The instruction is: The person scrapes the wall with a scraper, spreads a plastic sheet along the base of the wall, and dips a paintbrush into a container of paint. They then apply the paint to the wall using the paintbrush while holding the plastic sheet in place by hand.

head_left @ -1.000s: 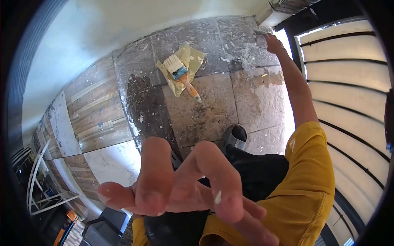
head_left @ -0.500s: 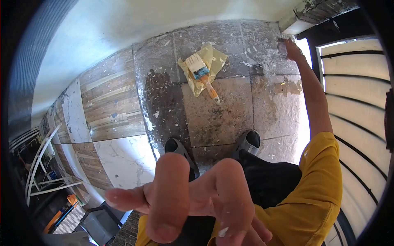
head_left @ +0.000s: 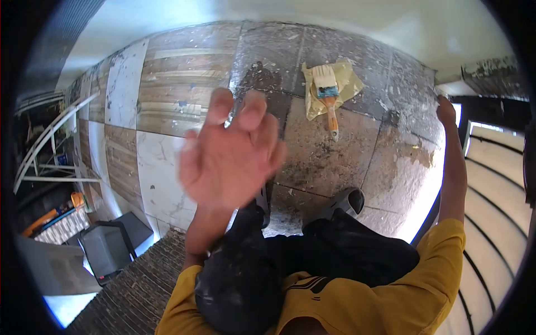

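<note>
My left hand (head_left: 231, 153) is raised in front of me, palm showing, its fingers half curled and apart with nothing in them; it is a little blurred. At the far right, my right hand (head_left: 445, 110) reaches down to the floor by the foot of the wall and the gate post. Its fingers look closed, and whatever they may hold is hidden. Between the hands and farther off lies a wide paintbrush (head_left: 331, 106), with pale paint on its bristles and a wooden handle. Under it is a crumpled yellowish sheet (head_left: 350, 82).
Paint-spotted tiles (head_left: 335, 162) cover the floor up to a pale wall (head_left: 357, 22). A barred gate (head_left: 494, 184) runs along the right. At left are a white metal frame (head_left: 56, 125) and a grey plastic container (head_left: 106, 251). My shoe (head_left: 349, 202) rests near the brush.
My view has swung left, so the brush and sheet appear farther right. My left hand has lifted and turned palm out. My right hand is still low by the gate post.
</note>
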`<state>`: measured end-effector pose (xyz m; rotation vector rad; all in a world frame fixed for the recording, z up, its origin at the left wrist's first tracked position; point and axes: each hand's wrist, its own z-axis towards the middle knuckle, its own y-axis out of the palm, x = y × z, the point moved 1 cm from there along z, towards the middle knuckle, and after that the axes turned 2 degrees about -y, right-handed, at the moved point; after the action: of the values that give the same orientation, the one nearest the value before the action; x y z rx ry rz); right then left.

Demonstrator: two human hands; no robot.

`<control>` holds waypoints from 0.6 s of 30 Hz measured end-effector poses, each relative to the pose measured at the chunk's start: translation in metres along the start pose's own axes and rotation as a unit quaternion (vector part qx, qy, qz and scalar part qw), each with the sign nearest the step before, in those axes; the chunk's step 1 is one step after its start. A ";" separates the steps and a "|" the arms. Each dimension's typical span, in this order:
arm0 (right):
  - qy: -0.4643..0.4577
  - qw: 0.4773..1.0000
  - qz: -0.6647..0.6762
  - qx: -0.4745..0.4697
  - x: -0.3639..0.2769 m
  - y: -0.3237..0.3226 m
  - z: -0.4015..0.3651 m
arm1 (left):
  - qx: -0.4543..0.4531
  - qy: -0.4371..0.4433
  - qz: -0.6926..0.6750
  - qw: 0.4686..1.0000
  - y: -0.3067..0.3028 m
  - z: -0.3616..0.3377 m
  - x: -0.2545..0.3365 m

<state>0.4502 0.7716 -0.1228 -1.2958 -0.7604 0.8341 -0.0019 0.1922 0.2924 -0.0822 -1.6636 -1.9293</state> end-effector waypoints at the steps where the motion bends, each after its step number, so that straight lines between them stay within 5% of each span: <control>1: 0.003 0.999 -0.032 0.016 -0.010 -0.016 0.005 | 0.110 -0.003 0.130 0.985 -0.023 -0.018 0.005; 5: 0.029 1.000 0.000 0.009 -0.022 -0.020 0.005 | 0.354 -0.136 0.570 0.729 -0.158 -0.125 -0.018; 7: 0.059 0.990 0.122 0.045 0.003 0.024 -0.015 | 0.351 -0.147 0.684 0.622 -0.216 -0.208 -0.043; 10: 0.134 0.987 0.086 -0.035 -0.088 -0.059 -0.030 | 0.266 -0.060 0.829 0.488 -0.257 -0.290 -0.069; 12: 0.168 0.968 -0.001 -0.186 -0.117 -0.103 -0.023 | 0.308 -0.110 0.817 0.475 -0.257 -0.289 -0.065; 15: 0.115 0.978 -0.035 -0.169 -0.109 -0.135 -0.011 | 0.313 -0.147 0.808 0.477 -0.256 -0.279 -0.063; 16: 0.161 0.985 0.015 -0.063 -0.089 -0.120 -0.012 | 0.304 -0.129 0.817 0.473 -0.259 -0.278 -0.064; 17: 0.200 0.977 0.052 -0.060 -0.084 -0.121 -0.004 | 0.309 -0.078 0.812 0.489 -0.250 -0.270 -0.066; 18: 0.261 0.954 0.100 -0.111 -0.107 -0.150 0.019 | 0.307 -0.116 0.820 0.469 -0.268 -0.282 -0.066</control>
<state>0.3941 0.6770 0.0261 -1.7234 -0.3066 0.5312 0.0196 -0.0288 -0.0335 -1.1748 -1.1818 0.2139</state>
